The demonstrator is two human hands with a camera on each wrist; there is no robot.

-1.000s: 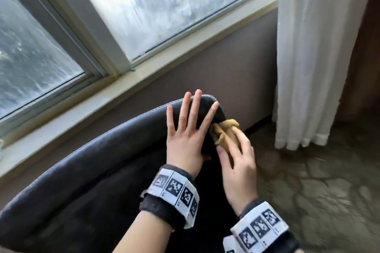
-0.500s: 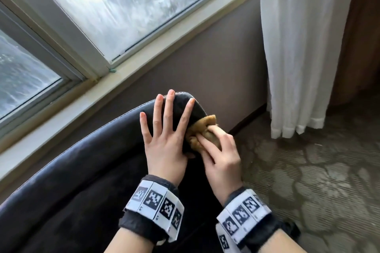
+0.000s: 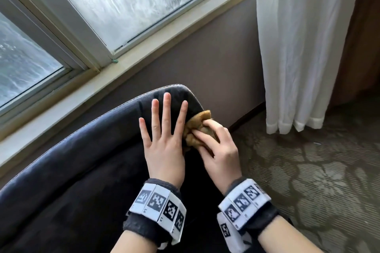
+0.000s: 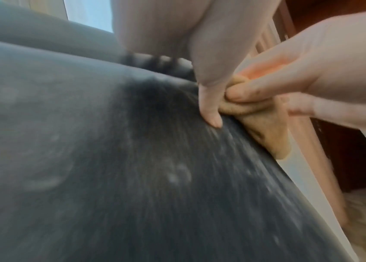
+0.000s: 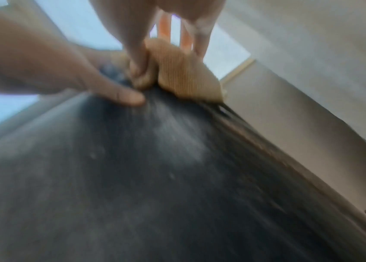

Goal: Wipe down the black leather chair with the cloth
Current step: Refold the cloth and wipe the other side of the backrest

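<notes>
Left hand (image 3: 163,146): flat on the black chair (image 3: 72,170), fingers straight.
Right hand (image 3: 219,150): squeezes the brown cloth (image 3: 197,124), just beside the left hand.

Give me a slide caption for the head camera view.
Right hand rubs a bunched tan cloth on the black leather chair's edge; flat left hand steadies it.
</notes>
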